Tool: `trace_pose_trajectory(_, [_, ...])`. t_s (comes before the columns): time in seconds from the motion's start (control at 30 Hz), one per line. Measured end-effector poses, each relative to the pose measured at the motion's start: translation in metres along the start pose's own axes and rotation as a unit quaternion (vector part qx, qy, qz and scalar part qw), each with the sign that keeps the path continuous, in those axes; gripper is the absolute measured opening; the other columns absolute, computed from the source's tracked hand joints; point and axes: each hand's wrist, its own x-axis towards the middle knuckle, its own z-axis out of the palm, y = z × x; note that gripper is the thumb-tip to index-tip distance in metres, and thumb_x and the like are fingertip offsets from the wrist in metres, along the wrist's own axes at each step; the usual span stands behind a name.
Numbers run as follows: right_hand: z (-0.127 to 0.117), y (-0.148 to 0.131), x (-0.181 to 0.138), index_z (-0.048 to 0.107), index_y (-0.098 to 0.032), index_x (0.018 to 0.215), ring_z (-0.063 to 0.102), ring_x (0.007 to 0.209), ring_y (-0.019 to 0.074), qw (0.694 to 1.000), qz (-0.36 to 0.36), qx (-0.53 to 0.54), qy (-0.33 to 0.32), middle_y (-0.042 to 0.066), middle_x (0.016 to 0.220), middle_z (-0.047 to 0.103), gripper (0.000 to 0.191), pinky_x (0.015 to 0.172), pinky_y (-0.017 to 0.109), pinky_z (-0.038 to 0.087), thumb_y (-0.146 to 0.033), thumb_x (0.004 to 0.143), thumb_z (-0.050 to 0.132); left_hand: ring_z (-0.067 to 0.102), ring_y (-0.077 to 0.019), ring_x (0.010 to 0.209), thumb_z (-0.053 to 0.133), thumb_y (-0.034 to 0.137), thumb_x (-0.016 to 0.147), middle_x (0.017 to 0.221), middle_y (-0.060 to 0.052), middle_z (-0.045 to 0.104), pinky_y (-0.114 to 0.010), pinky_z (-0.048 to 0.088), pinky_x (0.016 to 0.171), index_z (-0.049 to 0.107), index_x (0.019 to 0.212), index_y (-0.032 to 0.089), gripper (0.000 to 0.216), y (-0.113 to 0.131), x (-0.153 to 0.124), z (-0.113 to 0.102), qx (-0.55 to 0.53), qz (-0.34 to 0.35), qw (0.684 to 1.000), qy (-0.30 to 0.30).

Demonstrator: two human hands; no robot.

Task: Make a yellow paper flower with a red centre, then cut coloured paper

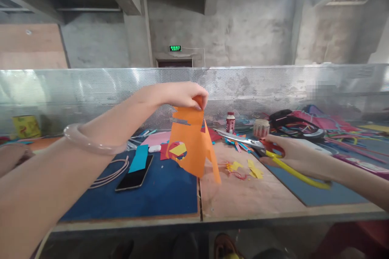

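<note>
My left hand (190,94), a bangle on its wrist, pinches the top edge of an orange sheet of paper (188,137). The paper hangs above the table with slits and a round hole cut in it, and a narrow strip dangles at its right side. To the right, my right hand (288,156) grips a pair of scissors (243,139) with red and yellow handles. Their blades point left toward the paper and are apart from it. Yellow paper scraps (255,168) lie on the bare wood below.
A phone (133,178) with a blue paper strip (139,158) lies at the left, near a coiled cable (117,174). A small red bottle (230,122) stands at the back. A perforated metal screen (121,89) runs behind the table. Another person's hand shows at the far left.
</note>
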Motion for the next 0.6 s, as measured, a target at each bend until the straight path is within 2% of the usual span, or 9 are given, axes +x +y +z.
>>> trace_pose_trajectory(0.13, [0.002, -0.002, -0.011, 0.049, -0.020, 0.089, 0.050, 0.070, 0.0200, 0.998, 0.019, 0.050, -0.024, 0.002, 0.078, 0.056, 0.035, 0.059, 0.026, 0.035, -0.052, 0.076, 0.054, 0.056, -0.0159, 0.082, 0.048, 0.022, 0.076, 0.094, -0.004, 0.065, -0.024, 0.035, 0.065, 0.064, 0.089, 0.019, 0.021, 0.018, -0.001, 0.009, -0.008, 0.033, 0.999, -0.017])
trace_pose_trajectory(0.33, [-0.004, -0.008, -0.010, 0.046, -0.021, 0.080, 0.046, 0.066, 0.0173, 0.997, 0.005, 0.001, -0.073, -0.001, 0.075, 0.052, 0.029, 0.057, 0.026, 0.030, -0.048, 0.078, 0.055, 0.056, -0.0156, 0.083, 0.047, 0.019, 0.077, 0.095, -0.003, 0.065, -0.025, 0.034, 0.066, 0.064, 0.089, 0.020, 0.021, 0.032, 0.002, 0.020, -0.025, 0.079, 0.997, -0.007])
trace_pose_trajectory(0.47, [-0.010, -0.012, -0.004, 0.042, -0.021, 0.074, 0.043, 0.066, 0.0156, 0.997, -0.014, 0.003, -0.074, -0.003, 0.071, 0.046, 0.031, 0.056, 0.025, 0.029, -0.049, 0.079, 0.054, 0.056, -0.0152, 0.079, 0.047, 0.019, 0.077, 0.092, -0.003, 0.065, -0.026, 0.033, 0.064, 0.064, 0.089, 0.020, 0.020, 0.036, 0.003, 0.022, -0.022, 0.086, 0.996, -0.009])
trace_pose_trajectory(0.6, [-0.009, 0.000, 0.001, 0.046, -0.020, 0.075, 0.045, 0.067, 0.0158, 0.994, -0.049, 0.023, -0.093, -0.002, 0.073, 0.047, 0.033, 0.057, 0.025, 0.033, -0.053, 0.079, 0.053, 0.056, -0.0153, 0.080, 0.047, 0.020, 0.077, 0.094, -0.003, 0.064, -0.026, 0.034, 0.065, 0.063, 0.089, 0.020, 0.021, 0.032, 0.002, 0.022, -0.020, 0.081, 0.997, -0.005])
